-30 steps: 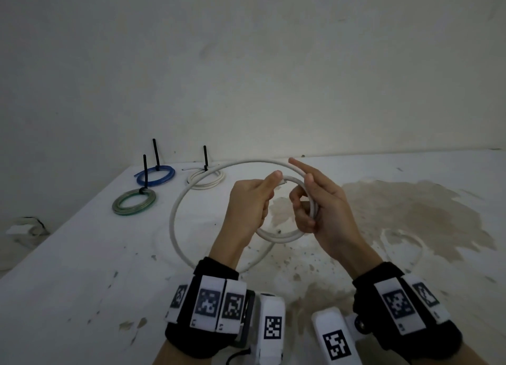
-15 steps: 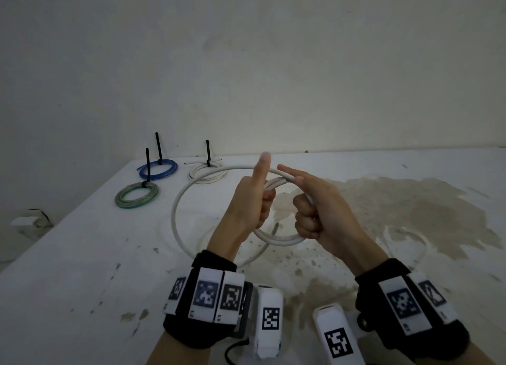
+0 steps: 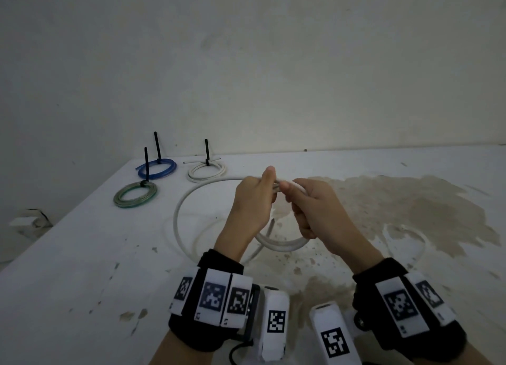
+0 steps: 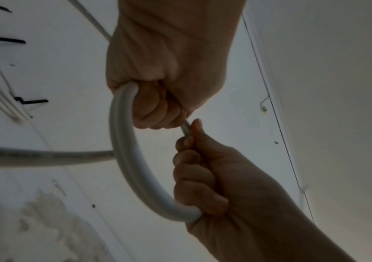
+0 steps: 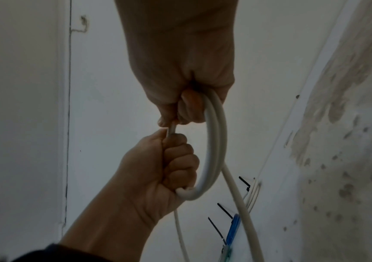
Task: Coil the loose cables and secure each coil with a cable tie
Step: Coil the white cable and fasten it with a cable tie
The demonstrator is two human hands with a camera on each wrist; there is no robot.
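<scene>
The left hand (image 3: 253, 200) is curled tight round the white cable (image 3: 183, 208), thumb raised along the top of the loop; the right hand (image 3: 312, 208) is fisted on the same cable just beside it, the two nearly knuckle to knuckle; between them, in the wrist views, only a short bare stretch of cable shows, and below them a small loop of two strands lying side by side hangs from fist to fist; the rest of the cable sweeps out in one wide, slack turn towards the left edge of the surface (image 3: 82, 268), and it seems to sit low over or on it, though I cannot tell which

The step in hand looks like gathering that wide turn into the small loop; to do it well, one hand should pin the strands flat together while the other slides out along the slack and brings it back at the same size, letting the cable roll in the fingers so it does not kink; loosening both hands at once would let the stiff loop spring open

No loose tie is in view; near the far left corner lie a blue coil (image 3: 157, 168), a green coil (image 3: 135, 194) and a white coil (image 3: 207, 172), each with a black tie (image 3: 206, 152) standing up from it
</scene>
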